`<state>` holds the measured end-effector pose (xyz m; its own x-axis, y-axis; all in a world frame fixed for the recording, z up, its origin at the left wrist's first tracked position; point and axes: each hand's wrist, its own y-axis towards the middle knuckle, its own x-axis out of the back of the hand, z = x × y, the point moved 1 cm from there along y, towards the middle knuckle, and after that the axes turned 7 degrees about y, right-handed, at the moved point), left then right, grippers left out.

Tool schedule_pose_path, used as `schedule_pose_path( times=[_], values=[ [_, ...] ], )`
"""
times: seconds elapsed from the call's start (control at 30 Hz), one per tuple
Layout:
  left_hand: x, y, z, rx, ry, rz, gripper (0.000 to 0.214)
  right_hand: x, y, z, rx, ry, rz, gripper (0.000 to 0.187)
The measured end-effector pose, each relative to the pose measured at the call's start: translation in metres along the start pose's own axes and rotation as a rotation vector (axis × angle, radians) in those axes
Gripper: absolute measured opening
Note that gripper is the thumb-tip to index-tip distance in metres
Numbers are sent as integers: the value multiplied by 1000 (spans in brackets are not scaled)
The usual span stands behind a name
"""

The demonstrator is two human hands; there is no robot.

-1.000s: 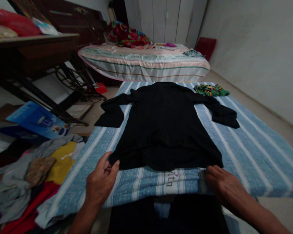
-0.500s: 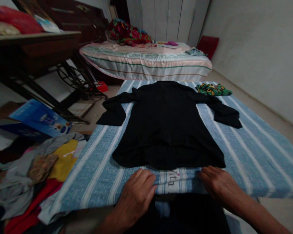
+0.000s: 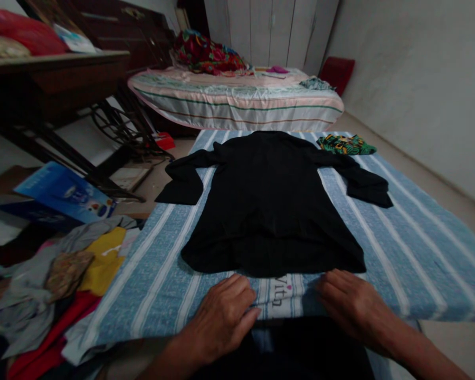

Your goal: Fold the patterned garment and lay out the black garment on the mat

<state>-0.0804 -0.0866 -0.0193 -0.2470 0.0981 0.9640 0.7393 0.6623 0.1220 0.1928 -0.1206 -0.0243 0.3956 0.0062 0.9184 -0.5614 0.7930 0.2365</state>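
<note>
A black long-sleeved garment (image 3: 269, 200) lies spread flat, sleeves out to both sides, on a blue and white striped cloth (image 3: 399, 232). My left hand (image 3: 224, 316) rests on the cloth's near edge just below the garment's hem, fingers curled down over the fabric. My right hand (image 3: 350, 303) lies on the same edge to the right, fingers bent and pressing the cloth beside some printed lettering (image 3: 277, 293). Neither hand touches the black garment.
A heap of grey, yellow and red clothes (image 3: 59, 279) lies at the left. A blue box (image 3: 63, 192) and a dark table with a metal frame (image 3: 55, 84) stand beyond it. A green patterned cloth (image 3: 346, 145) sits at the far right corner; a striped bed (image 3: 237, 97) behind.
My left hand has left the garment's lower left corner and moved right to the cloth's near edge. My right hand has edged slightly left along that edge.
</note>
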Motion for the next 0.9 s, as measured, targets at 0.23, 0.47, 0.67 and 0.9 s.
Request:
schedule_pose_path(
  times=[0.23,0.47,0.67,0.9],
  values=[
    [-16,21,-11,12,83,-117,32,-37,10,13,51,-90,-176,24],
    [-29,16,-10,-24,151,-144,42,-49,10,20,-11,-135,-155,40],
    [-31,7,-15,28,111,-324,28,-51,17,19,-79,-114,-146,48],
    [-28,5,-18,1,20,-399,15,-54,13,22,-33,-60,-128,47]
  ],
)
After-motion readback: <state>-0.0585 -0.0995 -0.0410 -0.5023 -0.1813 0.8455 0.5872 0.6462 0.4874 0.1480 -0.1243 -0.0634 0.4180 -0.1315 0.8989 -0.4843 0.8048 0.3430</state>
